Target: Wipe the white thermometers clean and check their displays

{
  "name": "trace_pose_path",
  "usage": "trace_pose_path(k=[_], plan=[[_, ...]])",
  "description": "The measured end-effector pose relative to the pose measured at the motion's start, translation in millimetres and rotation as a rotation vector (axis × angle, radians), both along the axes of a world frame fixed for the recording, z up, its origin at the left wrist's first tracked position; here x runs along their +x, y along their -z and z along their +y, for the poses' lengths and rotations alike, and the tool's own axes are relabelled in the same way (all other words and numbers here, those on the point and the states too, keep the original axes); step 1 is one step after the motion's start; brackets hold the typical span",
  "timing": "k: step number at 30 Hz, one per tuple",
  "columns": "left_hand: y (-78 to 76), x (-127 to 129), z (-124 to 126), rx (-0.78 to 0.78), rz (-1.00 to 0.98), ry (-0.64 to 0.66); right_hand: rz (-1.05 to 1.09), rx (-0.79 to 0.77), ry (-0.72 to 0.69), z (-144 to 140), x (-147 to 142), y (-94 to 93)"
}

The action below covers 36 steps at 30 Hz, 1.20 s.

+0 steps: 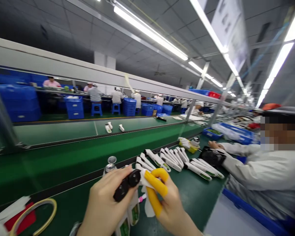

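My left hand [104, 201] is closed around a black plastic part [121, 190] with glossy round ends. Yellow finger cots cover several fingers of my right hand [168, 196]. Those fingers pinch a white cloth [149, 208], pressed to the upper round end of the black part; a loose fold hangs below. Under my hands lie white handheld housings [135, 211] with green circuit boards showing, partly hidden by my left hand. A small pink-tipped item [142, 198] shows between my hands. Just behind my left hand stands a metal-topped bottle [111, 164].
More white housings [172, 159] lie in a row on the green bench [191, 193]. A yellow tray [192, 148] stands behind them. At the left are a tape ring [54, 208] and a red piece [27, 216]. A co-worker [255, 167] sits at the right, beyond the belt [64, 157] are several people.
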State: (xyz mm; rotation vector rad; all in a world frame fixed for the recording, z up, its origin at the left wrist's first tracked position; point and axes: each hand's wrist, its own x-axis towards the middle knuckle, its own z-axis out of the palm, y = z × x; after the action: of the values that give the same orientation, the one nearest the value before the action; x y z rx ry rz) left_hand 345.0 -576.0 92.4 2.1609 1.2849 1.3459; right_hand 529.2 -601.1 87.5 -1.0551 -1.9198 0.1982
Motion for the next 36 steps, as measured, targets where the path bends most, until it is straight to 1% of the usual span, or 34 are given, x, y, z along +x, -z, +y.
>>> trace_pose_path(k=[3, 6, 7, 11, 16, 20, 23, 25, 29, 32, 34, 36], plan=[[-13.1, 8.9, -5.1, -0.150, 0.008, 0.000, -0.060, 0.066, -0.043, -5.4, 5.3, -2.8], [-15.9, 10.0, -8.4, -0.247, -0.031, 0.014, -0.178, 0.112, -0.098, -7.9, 6.8, -10.6], [-15.8, 10.0, -9.3, -0.260, -0.044, 0.022, -0.217, 0.122, -0.093, -8.3, 7.0, -13.2], [-15.4, 11.5, -12.2, -0.222, -0.064, 0.034, -0.278, 0.158, -0.008, -9.4, 6.8, -19.1], [-16.1, 14.0, -14.7, -0.228, -0.035, 0.018, -0.260, 0.251, -0.040, -9.4, 0.2, -22.1], [-16.5, 12.8, -14.4, -0.143, -0.054, 0.015, -0.266, 0.275, 0.005, -7.6, -2.4, -23.1], [-17.3, 11.5, -14.4, -0.105, -0.051, 0.022, -0.254, 0.305, -0.015, -7.5, -1.1, -23.4], [-18.1, 10.9, -15.1, -0.081, -0.066, 0.019, -0.265, 0.331, -0.001, -7.1, -0.7, -24.0], [-21.1, 10.5, -17.4, -0.033, -0.090, 0.018, -0.226, 0.303, 0.101, -5.6, -4.9, -22.6], [-24.2, 10.5, -19.4, -0.025, -0.087, 0.013, -0.199, 0.286, 0.123, -7.3, -5.5, -20.6], [-27.0, 9.3, -21.2, -0.029, -0.118, 0.018, -0.162, 0.261, 0.139, -11.1, 1.5, -19.9], [-30.7, 6.4, -23.9, -0.092, -0.167, 0.032, -0.093, 0.206, 0.182, -16.7, 14.5, -18.6]])
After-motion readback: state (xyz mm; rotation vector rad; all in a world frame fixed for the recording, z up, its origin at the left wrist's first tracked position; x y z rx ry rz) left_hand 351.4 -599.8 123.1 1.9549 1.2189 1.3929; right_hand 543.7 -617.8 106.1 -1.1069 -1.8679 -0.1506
